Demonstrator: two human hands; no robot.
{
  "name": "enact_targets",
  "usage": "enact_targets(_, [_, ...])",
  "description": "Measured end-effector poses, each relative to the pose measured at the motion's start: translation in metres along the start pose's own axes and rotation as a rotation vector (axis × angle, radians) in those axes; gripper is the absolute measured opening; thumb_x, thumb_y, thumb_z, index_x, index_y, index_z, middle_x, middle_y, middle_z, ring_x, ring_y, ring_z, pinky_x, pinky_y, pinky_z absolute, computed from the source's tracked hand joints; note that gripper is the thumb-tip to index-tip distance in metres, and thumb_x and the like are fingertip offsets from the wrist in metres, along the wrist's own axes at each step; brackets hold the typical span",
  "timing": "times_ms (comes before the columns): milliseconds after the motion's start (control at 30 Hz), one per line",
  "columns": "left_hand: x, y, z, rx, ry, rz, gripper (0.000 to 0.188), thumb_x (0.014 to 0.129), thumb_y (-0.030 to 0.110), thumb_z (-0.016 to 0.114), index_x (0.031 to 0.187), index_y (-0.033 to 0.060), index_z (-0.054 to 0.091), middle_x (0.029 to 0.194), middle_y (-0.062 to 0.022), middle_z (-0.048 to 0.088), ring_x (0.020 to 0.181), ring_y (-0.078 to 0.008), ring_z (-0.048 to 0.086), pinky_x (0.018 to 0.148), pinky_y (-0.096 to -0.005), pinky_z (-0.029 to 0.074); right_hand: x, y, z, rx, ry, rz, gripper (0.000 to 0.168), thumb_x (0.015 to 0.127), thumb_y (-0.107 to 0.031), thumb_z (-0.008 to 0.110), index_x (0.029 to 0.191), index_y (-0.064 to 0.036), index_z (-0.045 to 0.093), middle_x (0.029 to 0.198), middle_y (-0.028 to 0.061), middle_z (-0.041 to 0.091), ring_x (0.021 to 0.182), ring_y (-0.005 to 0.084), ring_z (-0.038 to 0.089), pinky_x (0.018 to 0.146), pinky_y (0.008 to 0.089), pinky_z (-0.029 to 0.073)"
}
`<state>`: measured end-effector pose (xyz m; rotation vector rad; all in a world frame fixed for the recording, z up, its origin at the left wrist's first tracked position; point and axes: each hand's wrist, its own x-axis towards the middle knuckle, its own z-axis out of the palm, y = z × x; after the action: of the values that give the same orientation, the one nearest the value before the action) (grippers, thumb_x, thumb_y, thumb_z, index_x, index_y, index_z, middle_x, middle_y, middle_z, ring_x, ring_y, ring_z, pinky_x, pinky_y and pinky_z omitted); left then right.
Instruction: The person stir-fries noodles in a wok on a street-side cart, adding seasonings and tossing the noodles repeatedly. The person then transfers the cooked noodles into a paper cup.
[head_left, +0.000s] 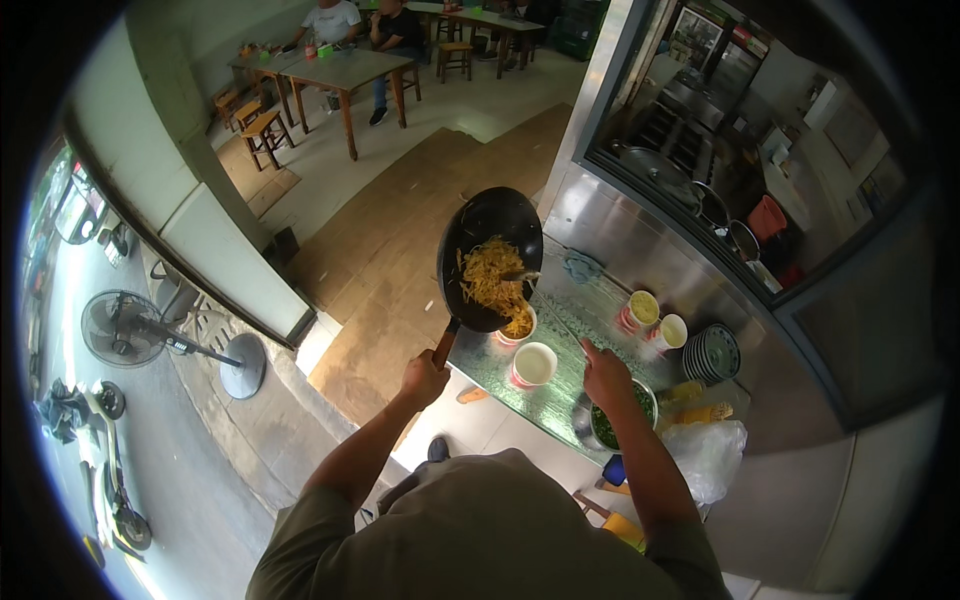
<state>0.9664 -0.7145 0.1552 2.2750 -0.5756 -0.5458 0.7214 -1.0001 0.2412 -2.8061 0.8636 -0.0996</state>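
My left hand (425, 380) grips the wooden handle of a black wok (463, 225), which is tilted above the near left part of the table. Stir-fried noodles or shreds (491, 274) lie in the wok and reach its lower rim, over a paper cup (517, 330) holding similar food. My right hand (607, 375) holds the thin handle of a metal ladle (555, 309), its head against the food. An empty-looking paper cup (534, 364) stands nearer me. Beneath my right forearm is a metal bowl of chopped greens (645, 405).
On the glass-topped table (487, 379) stand two more cups (643, 308), stacked bowls (712, 352) and a blue cloth (581, 265). A plastic bag (709, 457) hangs at the right edge. A floor fan (244, 366) stands left. People sit at a far table (345, 69).
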Motion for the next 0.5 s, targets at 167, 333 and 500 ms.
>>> enact_targets(167, [-0.005, 0.013, -0.008, -0.025, -0.028, -0.022, 0.034, 0.082, 0.02, 0.066, 0.103, -0.0065, 0.064, 0.094, -0.0292, 0.07, 0.091, -0.0433, 0.068, 0.081, -0.0484, 0.054, 0.002, 0.023, 0.043, 0.036, -0.061, -0.017, 0.052, 0.09, -0.012, 0.06, 0.142, -0.017, 0.054, 0.095, 0.0231, 0.065, 0.086, 0.0408, 0.067, 0.076, 0.0519, 0.055])
enact_targets(333, [-0.002, 0.01, -0.005, -0.037, -0.05, -0.067, 0.036, 0.083, 0.022, 0.065, 0.105, -0.0065, 0.064, 0.096, -0.0288, 0.07, 0.092, -0.0423, 0.069, 0.081, -0.0477, 0.054, -0.022, 0.027, 0.019, 0.041, -0.115, -0.049, 0.052, 0.088, -0.012, 0.062, 0.14, -0.017, 0.056, 0.093, 0.0224, 0.066, 0.086, 0.0407, 0.067, 0.075, 0.0517, 0.054])
enact_targets(500, [0.001, -0.01, 0.005, -0.041, 0.014, -0.02, 0.031, 0.083, 0.02, 0.068, 0.102, -0.0043, 0.062, 0.085, -0.0236, 0.067, 0.071, -0.035, 0.067, 0.058, -0.0449, 0.051, -0.005, 0.018, 0.009, 0.096, -0.07, -0.029, 0.052, 0.088, -0.012, 0.063, 0.139, -0.015, 0.058, 0.091, 0.0225, 0.066, 0.085, 0.041, 0.066, 0.076, 0.0515, 0.054])
